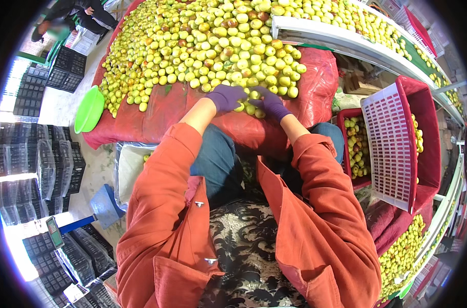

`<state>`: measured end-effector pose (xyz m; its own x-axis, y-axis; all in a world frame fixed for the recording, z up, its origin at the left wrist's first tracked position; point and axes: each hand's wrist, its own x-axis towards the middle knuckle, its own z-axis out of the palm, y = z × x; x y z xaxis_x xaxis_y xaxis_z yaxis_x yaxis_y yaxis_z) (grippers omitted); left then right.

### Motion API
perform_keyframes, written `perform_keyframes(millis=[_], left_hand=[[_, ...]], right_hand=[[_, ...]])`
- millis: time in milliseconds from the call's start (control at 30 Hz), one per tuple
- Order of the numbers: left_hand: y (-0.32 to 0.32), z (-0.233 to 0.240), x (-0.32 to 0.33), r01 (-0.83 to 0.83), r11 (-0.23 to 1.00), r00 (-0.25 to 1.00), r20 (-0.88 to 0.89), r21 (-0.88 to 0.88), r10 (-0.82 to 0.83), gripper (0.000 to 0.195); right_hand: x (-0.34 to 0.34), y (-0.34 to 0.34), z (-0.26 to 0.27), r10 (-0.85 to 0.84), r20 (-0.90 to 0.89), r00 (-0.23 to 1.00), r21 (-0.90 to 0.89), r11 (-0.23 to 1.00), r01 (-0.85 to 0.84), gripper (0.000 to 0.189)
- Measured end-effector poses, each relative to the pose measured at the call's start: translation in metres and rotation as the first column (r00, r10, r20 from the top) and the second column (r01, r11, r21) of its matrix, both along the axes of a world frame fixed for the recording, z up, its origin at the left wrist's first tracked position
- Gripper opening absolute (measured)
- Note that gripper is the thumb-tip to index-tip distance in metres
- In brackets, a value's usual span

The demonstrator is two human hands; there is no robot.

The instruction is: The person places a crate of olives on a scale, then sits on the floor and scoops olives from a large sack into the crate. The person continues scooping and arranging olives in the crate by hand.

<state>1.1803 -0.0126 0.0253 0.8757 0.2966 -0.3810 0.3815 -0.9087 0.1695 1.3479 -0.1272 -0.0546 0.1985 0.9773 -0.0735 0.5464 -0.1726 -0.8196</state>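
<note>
A large heap of yellow-green jujubes (202, 50), some with brown patches, covers a red padded sheet (168, 111). At the heap's near edge, my left hand (226, 97) in a purple glove rests among the fruit, its fingers pointing inward. My right hand (271, 103), gloved the same way, faces it from the right with its fingers bent over the fruit. Between and just below the two hands lie several loose jujubes (250, 109). The fingertips are partly hidden, so whether either hand grips a jujube cannot be made out.
On the right, a red-and-white plastic crate (387, 142) stands tilted beside a lower red crate (341, 115) of jujubes. A white-railed conveyor (325, 36) curves past. At left are a green basin (89, 109), a lined box (129, 165), a blue scale (106, 206), black crates (56, 165) and another person (77, 15).
</note>
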Motion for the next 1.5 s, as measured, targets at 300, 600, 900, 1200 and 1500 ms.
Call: perform_keyframes(millis=[300,600,900,1200,1500], left_hand=[[0.048,0.004,-0.052,-0.185,0.025,0.469,-0.066,-0.982,0.881,0.050],[-0.017,0.047,0.000,-0.138,0.433,0.312,0.376,-0.891,0.873,0.055],[-0.024,0.040,0.009,0.188,0.317,0.299,0.361,-0.930,0.883,0.048],[0.005,0.027,-0.009,0.020,0.275,0.120,0.275,-0.961,0.954,0.035],[-0.008,0.028,0.010,-0.046,0.293,0.330,0.262,-0.955,0.907,0.031]], right_hand=[[-0.006,0.010,0.043,-0.207,-0.933,0.295,-0.178,0.976,0.122,0.040],[-0.025,-0.009,0.073,0.031,-0.982,-0.185,0.053,0.992,-0.113,0.061],[-0.022,-0.011,0.060,0.021,-0.880,-0.475,0.018,1.000,0.009,0.046],[0.076,-0.069,0.136,0.335,-0.784,-0.522,0.205,0.934,0.292,0.042],[0.102,-0.102,0.138,0.460,-0.728,-0.508,0.405,0.887,0.222,0.036]])
